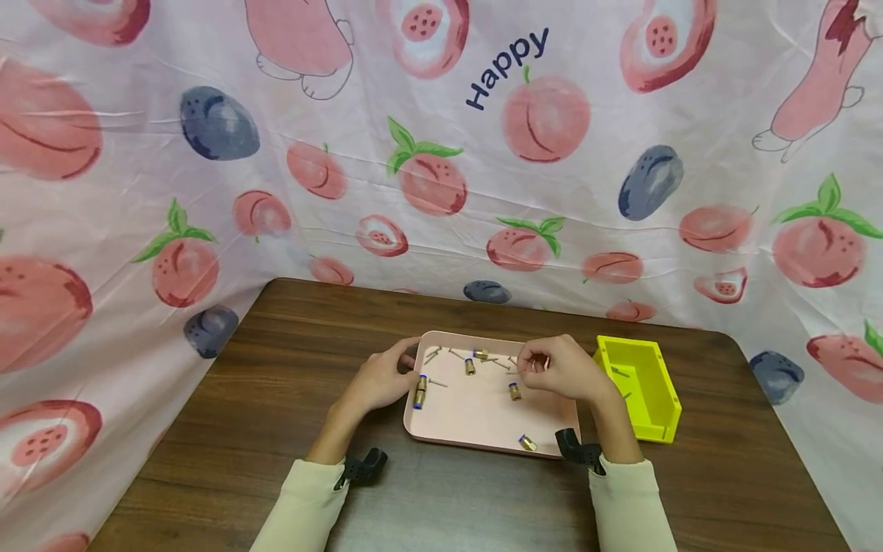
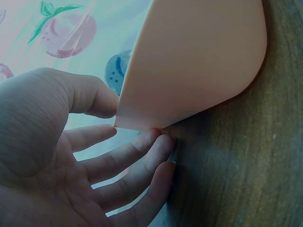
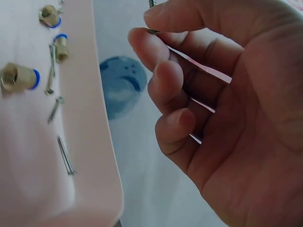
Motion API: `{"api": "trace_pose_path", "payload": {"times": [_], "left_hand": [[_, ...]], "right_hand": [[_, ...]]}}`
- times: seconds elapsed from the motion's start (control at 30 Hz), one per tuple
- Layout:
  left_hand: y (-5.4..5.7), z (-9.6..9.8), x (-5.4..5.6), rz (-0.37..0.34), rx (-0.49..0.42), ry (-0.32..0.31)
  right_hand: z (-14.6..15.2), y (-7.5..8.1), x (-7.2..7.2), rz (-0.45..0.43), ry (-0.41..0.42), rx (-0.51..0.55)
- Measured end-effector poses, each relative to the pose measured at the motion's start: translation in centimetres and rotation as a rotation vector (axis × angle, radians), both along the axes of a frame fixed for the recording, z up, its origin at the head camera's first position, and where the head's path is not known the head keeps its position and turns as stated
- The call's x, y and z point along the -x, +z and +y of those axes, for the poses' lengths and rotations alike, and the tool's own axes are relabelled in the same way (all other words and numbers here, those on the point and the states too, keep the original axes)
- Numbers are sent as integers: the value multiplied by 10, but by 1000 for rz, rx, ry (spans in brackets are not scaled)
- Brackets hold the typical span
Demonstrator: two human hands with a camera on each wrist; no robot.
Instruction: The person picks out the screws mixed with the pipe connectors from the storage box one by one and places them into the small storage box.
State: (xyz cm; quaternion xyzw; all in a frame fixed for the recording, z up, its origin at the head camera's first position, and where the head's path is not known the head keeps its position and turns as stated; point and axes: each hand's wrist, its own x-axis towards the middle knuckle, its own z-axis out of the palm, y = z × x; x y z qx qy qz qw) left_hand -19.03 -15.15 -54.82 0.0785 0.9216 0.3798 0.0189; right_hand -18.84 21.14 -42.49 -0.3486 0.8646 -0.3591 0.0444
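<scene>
Fingers of the right hand (image 1: 560, 368) pinch a thin metal screw (image 3: 152, 4); left hand (image 1: 381, 379) grips the smooth pink tray (image 1: 476, 414)

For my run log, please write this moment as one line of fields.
left hand: holds pink tray edge | right hand: fingers pinch small screw above tray | brass fittings, screws in tray | yellow bin right

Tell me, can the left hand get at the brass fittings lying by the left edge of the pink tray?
Probably yes. The left hand holds the pink tray by its left rim, and the brass fittings lie right beside its fingers with nothing between; it would need to let go of the rim first.
</scene>
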Motion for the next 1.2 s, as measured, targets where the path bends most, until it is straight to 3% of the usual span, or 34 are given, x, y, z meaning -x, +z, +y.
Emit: {"api": "trace_pose_path", "payload": {"times": [0.17,0.5,0.9,1.2], "left_hand": [[2,2,-1,7,-13,2],[0,-1,-1,-1,-7,0],[-2,-1,2,-1,-8,-11],[2,0,3,-14,-9,-14]], "right_hand": [[13,4,-3,32,-60,15],[47,4,-5,0,-178,69],[92,7,-12,56,-329,91],[118,11,-17,93,-531,14]]}}
